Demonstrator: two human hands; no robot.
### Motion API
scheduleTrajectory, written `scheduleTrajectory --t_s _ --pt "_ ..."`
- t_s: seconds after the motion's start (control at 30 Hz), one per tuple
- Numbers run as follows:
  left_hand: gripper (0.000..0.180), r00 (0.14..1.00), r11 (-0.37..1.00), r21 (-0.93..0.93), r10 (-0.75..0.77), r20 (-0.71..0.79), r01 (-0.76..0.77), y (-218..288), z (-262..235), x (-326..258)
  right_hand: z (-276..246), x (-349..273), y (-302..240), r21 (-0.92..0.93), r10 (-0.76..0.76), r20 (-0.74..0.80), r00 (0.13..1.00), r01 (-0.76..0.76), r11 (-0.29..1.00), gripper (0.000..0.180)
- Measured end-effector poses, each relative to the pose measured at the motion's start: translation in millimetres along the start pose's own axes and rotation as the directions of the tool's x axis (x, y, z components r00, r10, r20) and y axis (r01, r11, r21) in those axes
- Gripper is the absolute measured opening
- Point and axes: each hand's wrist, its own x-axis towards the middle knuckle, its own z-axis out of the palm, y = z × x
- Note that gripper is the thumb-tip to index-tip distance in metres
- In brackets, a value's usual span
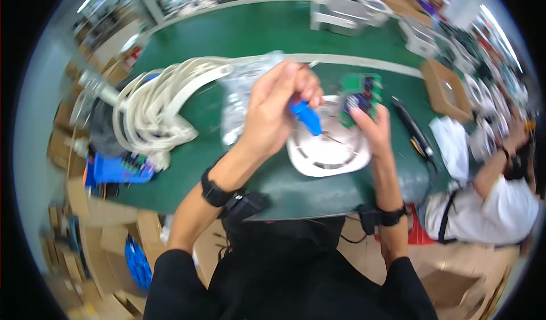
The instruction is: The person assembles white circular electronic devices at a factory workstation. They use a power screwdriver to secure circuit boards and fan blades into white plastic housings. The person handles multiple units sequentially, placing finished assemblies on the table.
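My left hand (272, 106) is closed around a blue tapered piece (307, 118), whose narrow end points down and to the right. Blur and my fingers hide its exact kind. In my right hand (374, 128) is a green circuit board (371, 87), gripped near its lower edge, with a dark round part on it under the thumb. Below and between both hands lies a white round-cornered plastic housing (330, 165) on the green table, with a thin dark wire inside. A clear plastic bag (234, 106) sits just left of my left hand.
A bundle of off-white curved strips (165, 101) and a blue tray (116, 169) lie on the left. To the right are a black electric screwdriver (412, 126), a white cloth-like piece (451, 143) and a cardboard box (445, 89). A co-worker (483, 206) sits at the right.
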Motion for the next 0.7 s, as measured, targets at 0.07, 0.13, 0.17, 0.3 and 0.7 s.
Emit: scheduleTrajectory --t_s 0.07,0.13,0.17,0.3,0.7 --pt "0.025 1.0 0.996 -0.088 -0.029 0.009 0.03 50.9 -0.5 -22.5 -8.9 -2.8 -4.1 -0.293 -0.003 0.184 0.983 0.058 0.954 0.027" --pt "0.022 0.995 0.997 -0.026 -0.07 0.068 0.072 91.0 6.2 -77.0 -20.7 -9.0 -8.1 -0.489 0.146 0.097 0.984 -0.081 0.869 0.031" --pt "0.022 0.972 0.931 0.319 -0.214 0.093 0.175 118.6 6.0 -116.5 -19.4 -10.3 -12.4 -0.508 0.122 0.114 0.986 -0.048 0.86 0.037" --pt "0.018 0.78 0.547 0.683 -0.623 -0.054 0.484 161.4 -47.3 -279.0 -58.3 -7.9 9.5 -0.506 -0.058 0.282 0.958 0.2 0.839 0.044" --pt "0.041 0.644 -0.538 0.367 0.703 -0.302 0.759 325.8 -221.1 -544.8 -84.2 -55.0 -26.1 -0.745 -0.074 -0.164 0.984 -0.075 0.663 0.035"
